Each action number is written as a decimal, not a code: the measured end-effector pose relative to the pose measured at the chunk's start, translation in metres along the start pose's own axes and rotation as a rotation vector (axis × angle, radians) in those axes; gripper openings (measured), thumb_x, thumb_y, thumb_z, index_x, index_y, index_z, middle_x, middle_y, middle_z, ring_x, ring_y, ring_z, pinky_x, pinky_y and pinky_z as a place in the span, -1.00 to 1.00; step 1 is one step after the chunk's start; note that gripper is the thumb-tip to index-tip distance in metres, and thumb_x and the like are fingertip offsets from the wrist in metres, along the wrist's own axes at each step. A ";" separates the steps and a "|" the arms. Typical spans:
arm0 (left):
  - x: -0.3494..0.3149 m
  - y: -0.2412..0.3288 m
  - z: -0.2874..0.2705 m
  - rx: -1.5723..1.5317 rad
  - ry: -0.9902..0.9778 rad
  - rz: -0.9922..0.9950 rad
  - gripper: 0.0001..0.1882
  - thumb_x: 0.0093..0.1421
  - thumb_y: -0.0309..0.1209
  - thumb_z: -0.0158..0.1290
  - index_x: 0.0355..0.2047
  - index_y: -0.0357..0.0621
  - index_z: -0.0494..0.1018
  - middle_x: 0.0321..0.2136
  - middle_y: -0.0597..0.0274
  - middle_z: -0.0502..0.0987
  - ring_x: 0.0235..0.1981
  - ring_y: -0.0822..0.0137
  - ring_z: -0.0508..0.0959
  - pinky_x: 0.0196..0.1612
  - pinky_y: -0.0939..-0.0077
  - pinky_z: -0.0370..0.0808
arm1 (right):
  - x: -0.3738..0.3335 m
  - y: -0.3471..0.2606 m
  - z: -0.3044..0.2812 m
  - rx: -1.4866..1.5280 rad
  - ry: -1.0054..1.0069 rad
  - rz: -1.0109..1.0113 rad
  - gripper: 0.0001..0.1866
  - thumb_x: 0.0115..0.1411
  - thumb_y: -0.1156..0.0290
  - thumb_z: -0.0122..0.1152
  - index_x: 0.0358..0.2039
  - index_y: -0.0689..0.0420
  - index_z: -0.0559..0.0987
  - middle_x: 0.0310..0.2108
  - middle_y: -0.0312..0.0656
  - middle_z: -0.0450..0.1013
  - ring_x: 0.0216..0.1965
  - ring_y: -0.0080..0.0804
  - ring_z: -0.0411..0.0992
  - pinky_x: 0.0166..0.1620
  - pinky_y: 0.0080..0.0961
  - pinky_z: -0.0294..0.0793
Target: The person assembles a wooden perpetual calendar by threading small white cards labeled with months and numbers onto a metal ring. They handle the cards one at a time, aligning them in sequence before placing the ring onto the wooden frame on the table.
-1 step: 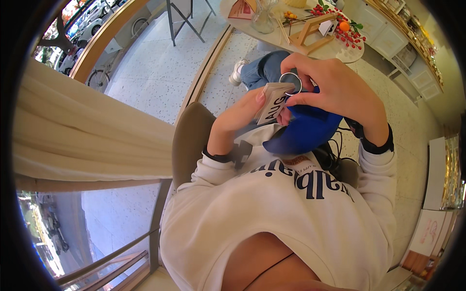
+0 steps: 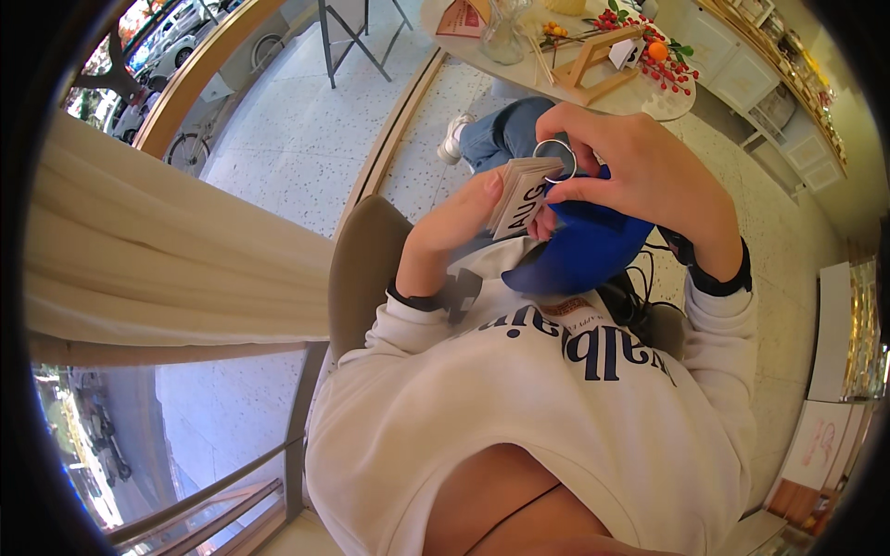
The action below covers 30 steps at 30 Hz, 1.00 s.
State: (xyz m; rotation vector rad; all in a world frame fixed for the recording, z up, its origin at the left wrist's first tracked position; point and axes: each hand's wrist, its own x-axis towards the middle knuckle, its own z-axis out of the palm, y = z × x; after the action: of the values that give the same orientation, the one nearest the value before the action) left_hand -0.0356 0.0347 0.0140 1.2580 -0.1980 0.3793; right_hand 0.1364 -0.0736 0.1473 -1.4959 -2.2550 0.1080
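Note:
A small stack of white cards printed in black [image 2: 522,197] is gripped by my left hand [image 2: 454,222], thumb on its left edge and fingertips at the far side. It looks like a set of calendar cards. A thin metal ring [image 2: 574,161] sits at the top corner of the stack. My right hand [image 2: 640,165] pinches this ring between thumb and fingers; whether the ring is closed cannot be made out. Below both hands, a bright blue object [image 2: 593,246], smooth and curved, rests on my lap, partly covered by my right hand.
Ahead stands a pale table [image 2: 473,48] bearing a wooden stand [image 2: 593,67] with a white card, a glass vase [image 2: 503,37] and red berry sprigs [image 2: 663,69]. A beige curtain [image 2: 176,241] hangs at left by the window. White cabinets [image 2: 742,69] line the far right.
My left thumb has shifted very slightly on the card stack. Otherwise both hands, the ring and the blue object look the same.

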 end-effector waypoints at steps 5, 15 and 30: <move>0.002 0.010 0.009 0.146 0.111 -0.036 -0.26 0.32 0.23 -0.32 0.12 -0.22 0.23 -0.31 0.20 0.49 -0.37 0.45 0.45 -0.29 0.60 0.43 | -0.002 -0.010 -0.001 -0.171 0.010 -0.006 -0.55 0.01 0.28 0.35 -0.14 0.10 0.37 -0.49 -0.10 0.46 -0.39 -0.08 0.48 -0.37 -0.30 0.41; 0.003 0.032 0.017 0.727 0.265 0.039 -0.39 0.17 -0.12 0.13 0.10 -0.29 0.35 -0.28 0.16 0.55 -0.33 0.39 0.48 -0.23 0.53 0.40 | -0.014 0.004 0.010 -0.173 0.126 -0.058 -0.53 -0.04 0.40 0.41 -0.09 0.05 0.46 -0.56 -0.23 0.38 -0.59 -0.29 0.37 -0.50 -0.45 0.35; 0.002 0.031 0.023 0.888 0.356 0.289 -0.48 0.05 -0.18 0.25 -0.03 -0.16 0.48 -0.30 0.08 0.58 -0.31 0.18 0.59 -0.23 0.43 0.50 | -0.031 0.002 0.018 0.389 0.129 0.114 -0.61 0.15 0.63 0.13 0.01 0.07 0.44 -0.53 -0.29 0.42 -0.60 -0.56 0.31 -0.49 -0.65 0.28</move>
State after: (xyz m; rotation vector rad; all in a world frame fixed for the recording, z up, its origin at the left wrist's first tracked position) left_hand -0.0443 0.0208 0.0493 2.0049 0.1193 1.0025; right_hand 0.1412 -0.0972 0.1207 -1.3741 -1.9120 0.4440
